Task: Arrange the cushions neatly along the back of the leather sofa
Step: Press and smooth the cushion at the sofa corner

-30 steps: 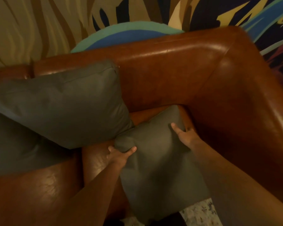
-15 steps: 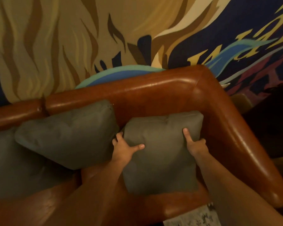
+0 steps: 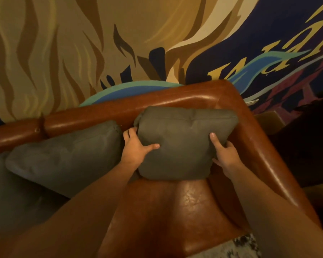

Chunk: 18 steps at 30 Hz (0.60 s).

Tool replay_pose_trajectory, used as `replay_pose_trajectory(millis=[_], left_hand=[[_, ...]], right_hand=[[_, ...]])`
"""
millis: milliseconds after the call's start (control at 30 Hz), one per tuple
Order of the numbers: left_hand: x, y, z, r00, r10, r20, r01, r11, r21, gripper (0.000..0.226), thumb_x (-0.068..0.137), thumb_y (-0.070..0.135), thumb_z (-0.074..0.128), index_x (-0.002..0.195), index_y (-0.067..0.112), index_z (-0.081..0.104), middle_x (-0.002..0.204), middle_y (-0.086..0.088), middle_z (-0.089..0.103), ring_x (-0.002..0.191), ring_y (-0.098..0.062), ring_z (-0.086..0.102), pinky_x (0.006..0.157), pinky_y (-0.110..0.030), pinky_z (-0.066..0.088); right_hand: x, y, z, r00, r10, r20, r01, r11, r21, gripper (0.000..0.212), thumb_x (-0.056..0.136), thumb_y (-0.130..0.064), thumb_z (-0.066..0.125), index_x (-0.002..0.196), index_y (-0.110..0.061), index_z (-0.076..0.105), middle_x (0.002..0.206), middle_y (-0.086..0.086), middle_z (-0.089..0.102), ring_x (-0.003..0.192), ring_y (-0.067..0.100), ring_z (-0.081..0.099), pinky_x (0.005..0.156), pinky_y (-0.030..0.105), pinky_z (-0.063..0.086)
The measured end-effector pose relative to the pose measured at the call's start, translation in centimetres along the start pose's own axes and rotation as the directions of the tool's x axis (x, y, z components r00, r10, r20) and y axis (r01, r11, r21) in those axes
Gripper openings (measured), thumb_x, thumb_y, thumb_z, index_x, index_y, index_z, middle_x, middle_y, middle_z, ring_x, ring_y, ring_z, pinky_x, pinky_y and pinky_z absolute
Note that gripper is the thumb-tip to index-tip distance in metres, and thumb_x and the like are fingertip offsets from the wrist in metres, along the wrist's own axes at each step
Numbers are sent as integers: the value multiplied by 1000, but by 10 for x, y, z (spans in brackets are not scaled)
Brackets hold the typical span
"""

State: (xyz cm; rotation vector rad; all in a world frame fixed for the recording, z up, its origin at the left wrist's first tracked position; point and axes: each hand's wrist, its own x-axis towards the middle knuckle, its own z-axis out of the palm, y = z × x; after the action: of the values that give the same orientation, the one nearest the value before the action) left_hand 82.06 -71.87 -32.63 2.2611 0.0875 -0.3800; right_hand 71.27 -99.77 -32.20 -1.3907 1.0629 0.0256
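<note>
Painted mural wall point(image 3: 63, 53) behind the leather sofa point(image 3: 185, 211); left hand point(image 3: 136, 146) and right hand point(image 3: 225, 155) grip the corner cushion point(image 3: 183, 140) between them. Best press it upright against the backrest.

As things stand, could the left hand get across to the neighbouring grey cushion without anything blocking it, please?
Probably yes. The left hand grips the left edge of the corner cushion, and the neighbouring cushion lies right beside its knuckles with nothing between them. It would first have to let go; the right hand holds the other edge.

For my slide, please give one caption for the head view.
Both hands, left hand and right hand, hold a grey cushion against the leather sofa corner.
</note>
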Motion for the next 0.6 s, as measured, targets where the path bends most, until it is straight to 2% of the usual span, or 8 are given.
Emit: replay_pose_trajectory(millis=[100, 167, 267, 400, 500, 600], left_hand=[[7, -14, 6, 999, -29, 40, 27, 999, 44, 105, 66, 39, 95, 147, 10, 35, 151, -12, 31, 135, -34, 43, 110, -48, 42], [10, -24, 12, 995, -62, 74, 56, 996, 75, 99, 70, 37, 94, 145, 9, 37, 148, -12, 35, 135, -35, 43, 111, -50, 42], [11, -29, 15, 996, -65, 62, 61, 996, 71, 95, 72, 37, 92, 145, 10, 37, 148, -12, 38, 134, -34, 45, 111, -51, 42], [12, -19, 13, 992, -96, 79, 87, 991, 103, 92, 75, 38, 90, 144, 11, 36, 152, -14, 37, 137, -36, 43, 112, -51, 41], [8, -9, 7, 986, -136, 99, 117, 976, 184, 89, 81, 41, 84, 148, 11, 33, 157, -16, 33, 142, -38, 39, 115, -53, 38], [3, 1, 0, 981, -166, 105, 138, 962, 235, 83, 89, 42, 76, 153, 12, 32, 157, -16, 35, 140, -39, 41, 114, -53, 39]], right_hand=[[9, 16, 8, 992, 82, 97, -89, 993, 74, 82, 79, -57, 78, 146, -21, 47, 134, -4, 60, 114, 18, 58, 95, 43, 48], [19, 28, 11, 986, 112, 123, -121, 990, 71, 71, 88, -48, 75, 146, -20, 46, 140, -2, 59, 121, 20, 57, 100, 43, 47], [30, 32, 14, 990, 84, 112, -90, 995, 43, 77, 87, -53, 75, 150, -20, 44, 142, -1, 59, 124, 22, 59, 98, 40, 49], [37, 26, 15, 993, 81, 89, -75, 994, -78, 86, 84, -64, 71, 153, -21, 42, 145, 0, 57, 131, 27, 56, 110, 48, 45], [37, 19, 16, 994, 87, 69, -72, 977, -199, 82, 90, -62, 64, 154, -16, 38, 148, 7, 54, 132, 34, 54, 112, 53, 44], [28, 8, 15, 996, 85, 39, -68, 944, -324, 78, 97, -57, 58, 154, -9, 34, 150, 13, 50, 135, 38, 50, 112, 50, 42]])
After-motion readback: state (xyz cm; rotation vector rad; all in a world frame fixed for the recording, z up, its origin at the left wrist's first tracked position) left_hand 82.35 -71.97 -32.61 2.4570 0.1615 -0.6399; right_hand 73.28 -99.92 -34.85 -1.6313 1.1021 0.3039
